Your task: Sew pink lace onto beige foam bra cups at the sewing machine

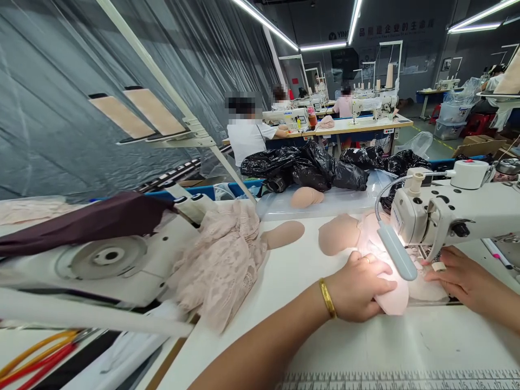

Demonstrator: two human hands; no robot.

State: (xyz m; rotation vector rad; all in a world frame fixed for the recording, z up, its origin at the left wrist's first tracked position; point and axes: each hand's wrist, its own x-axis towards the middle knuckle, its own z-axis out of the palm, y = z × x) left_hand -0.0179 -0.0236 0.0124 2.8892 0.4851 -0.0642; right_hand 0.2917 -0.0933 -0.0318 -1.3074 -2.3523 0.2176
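Observation:
My left hand [361,287], with a gold bangle at the wrist, grips a pale pink bra cup [396,295] between thumb and fingers. My right hand [461,273] lies beside the needle area of the white sewing machine [430,211], fingertips near the beige fabric under the presser foot; whether it pinches the fabric is unclear. A lit grey lamp [397,252] hangs over the work and partly hides it. More of the piece, with a beige moulded cup [339,234], spreads behind my left hand.
A beige oval pad [285,234] and crumpled lace fabric [223,260] lie to the left. Stacked pads [306,197] and black plastic bags [304,165] sit at the back. A ruler strip [406,379] runs along the front edge. A co-worker [247,135] sits beyond.

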